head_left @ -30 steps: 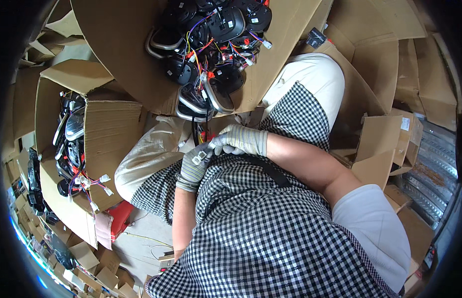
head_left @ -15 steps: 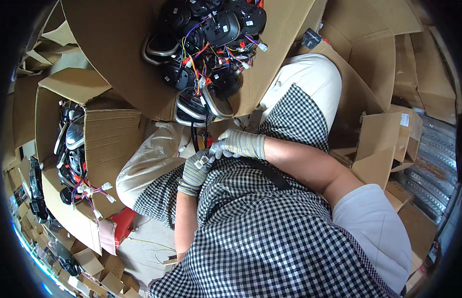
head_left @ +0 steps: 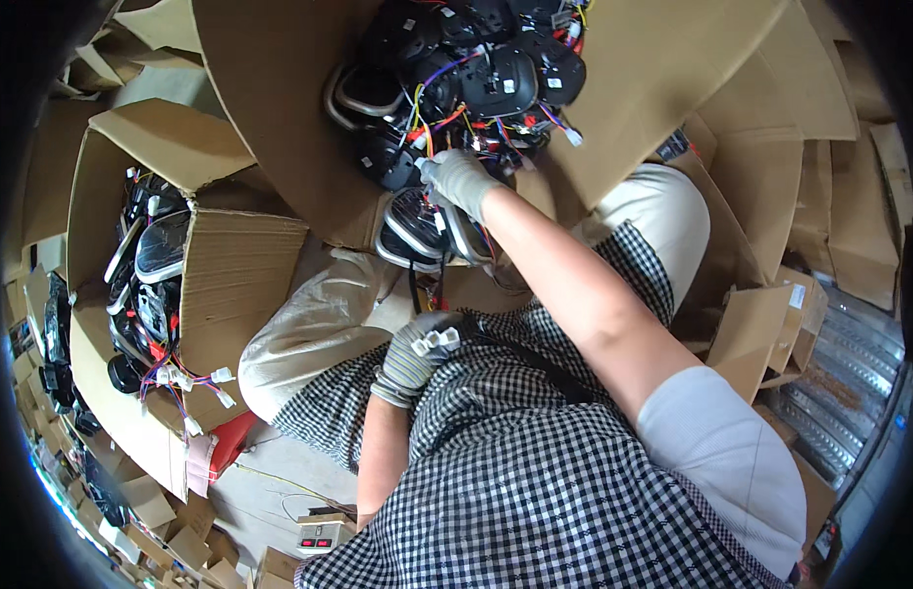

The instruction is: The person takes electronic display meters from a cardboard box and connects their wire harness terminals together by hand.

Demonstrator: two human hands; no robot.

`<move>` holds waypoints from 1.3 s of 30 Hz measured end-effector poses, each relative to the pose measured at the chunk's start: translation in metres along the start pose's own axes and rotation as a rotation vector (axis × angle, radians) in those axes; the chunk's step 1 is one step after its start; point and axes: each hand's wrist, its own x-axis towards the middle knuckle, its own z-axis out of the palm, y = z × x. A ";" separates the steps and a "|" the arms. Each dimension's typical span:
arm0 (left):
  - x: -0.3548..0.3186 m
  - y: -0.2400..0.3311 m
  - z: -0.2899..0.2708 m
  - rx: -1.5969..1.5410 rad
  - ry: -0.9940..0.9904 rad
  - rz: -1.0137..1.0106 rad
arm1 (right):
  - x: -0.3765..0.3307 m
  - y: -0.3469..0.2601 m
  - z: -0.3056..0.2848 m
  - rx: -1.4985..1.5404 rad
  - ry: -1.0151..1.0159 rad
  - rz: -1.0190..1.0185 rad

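Observation:
My left hand (head_left: 413,365), in a striped grey glove, is closed in front of my lap around white plug connectors (head_left: 437,342). A black cable (head_left: 414,290) runs from near this hand toward the large box. My right hand (head_left: 462,183), also gloved, reaches into that box. Its fingertips are pinched at a white wire connector (head_left: 421,165) with coloured wires among black, silver-rimmed units (head_left: 410,224); the fingers partly hide the connector. More black rounded units (head_left: 500,83) with purple, yellow and red wires lie heaped behind the hand.
The large cardboard box (head_left: 270,108) stands open before me. To the left, another box (head_left: 242,280) holds similar wired units. Open cartons (head_left: 746,329) stand at right beside ribbed metal (head_left: 839,353). A small grey device with red displays (head_left: 324,533) sits on the floor at lower left.
My right hand has left my left hand and moved up and forward into the large box. My left hand stays by my lap with the white connectors. The view has shifted slightly.

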 end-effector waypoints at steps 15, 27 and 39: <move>0.004 0.011 0.002 -0.231 -0.217 0.192 | 0.027 0.007 0.027 -0.395 0.227 -0.074; -0.006 0.017 -0.007 -0.350 -0.068 -0.095 | 0.059 -0.056 -0.035 1.046 -0.009 0.009; -0.010 -0.030 -0.022 0.287 0.922 -0.535 | -0.143 0.005 0.063 -0.703 -0.274 -1.003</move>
